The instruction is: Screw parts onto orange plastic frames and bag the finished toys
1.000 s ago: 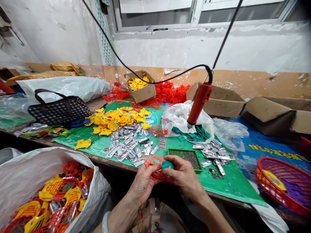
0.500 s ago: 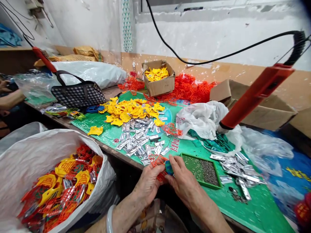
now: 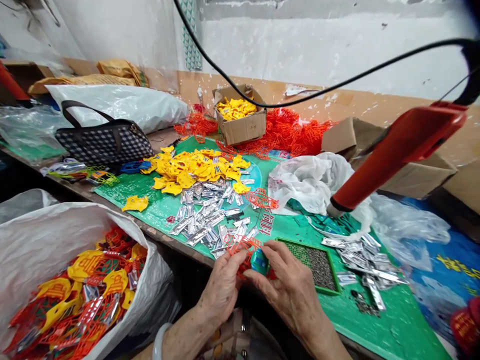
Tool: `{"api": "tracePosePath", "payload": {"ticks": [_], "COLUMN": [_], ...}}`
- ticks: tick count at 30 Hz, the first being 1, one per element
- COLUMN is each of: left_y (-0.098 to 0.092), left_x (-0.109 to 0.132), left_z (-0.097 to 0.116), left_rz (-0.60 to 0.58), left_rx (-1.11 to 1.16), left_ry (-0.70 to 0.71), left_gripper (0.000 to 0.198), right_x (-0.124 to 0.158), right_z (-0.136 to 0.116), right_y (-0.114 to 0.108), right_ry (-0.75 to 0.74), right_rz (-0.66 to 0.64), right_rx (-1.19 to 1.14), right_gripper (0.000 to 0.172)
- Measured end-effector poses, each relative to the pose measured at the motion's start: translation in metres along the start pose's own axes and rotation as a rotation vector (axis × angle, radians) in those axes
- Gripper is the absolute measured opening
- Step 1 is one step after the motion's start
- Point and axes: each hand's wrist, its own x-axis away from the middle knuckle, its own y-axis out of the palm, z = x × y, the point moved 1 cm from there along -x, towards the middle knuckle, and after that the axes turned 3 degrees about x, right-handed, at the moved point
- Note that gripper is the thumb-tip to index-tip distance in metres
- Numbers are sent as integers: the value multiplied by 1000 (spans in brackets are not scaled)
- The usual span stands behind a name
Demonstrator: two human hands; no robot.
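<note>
My left hand [image 3: 221, 285] pinches an orange plastic lattice piece [image 3: 243, 243] between thumb and fingers at the table's near edge. Opposite it, my right hand [image 3: 290, 277] grips a small teal, shiny piece [image 3: 260, 262] pressed against the orange part; its exact kind is unclear. Fingers cover much of both pieces. Beyond my hands lie silver metal strips [image 3: 204, 220] in a loose heap, with yellow plastic parts [image 3: 191, 170] piled behind them. Close to my right hand sits a green tray [image 3: 336, 280] of small screws [image 3: 320, 267].
A red electric screwdriver [image 3: 393, 155] hangs at right on a black cable. More silver strips [image 3: 356, 257] lie below a white plastic bag [image 3: 307, 182]. At left stands a large white sack [image 3: 150, 250] of assembled red and yellow pieces. A cardboard box [image 3: 243, 129] holds yellow parts.
The view has swung slightly right and down, and a co-worker's arm at far left has left it. The teal piece has turned, showing a broader face between my hands.
</note>
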Motion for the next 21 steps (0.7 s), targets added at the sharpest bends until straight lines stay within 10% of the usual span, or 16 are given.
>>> {"api": "tracePosePath", "payload": {"ticks": [21], "left_y": [-7], "left_x": [0], "left_z": [-7], "left_rz": [12], "left_rx": [12], "left_ry": [20], "left_gripper": [17], "right_x": [3], "right_z": [-9], "right_y": [18], "right_ry": [74], "right_rz": [75], "right_rx": [116], "right_gripper": [42]}}
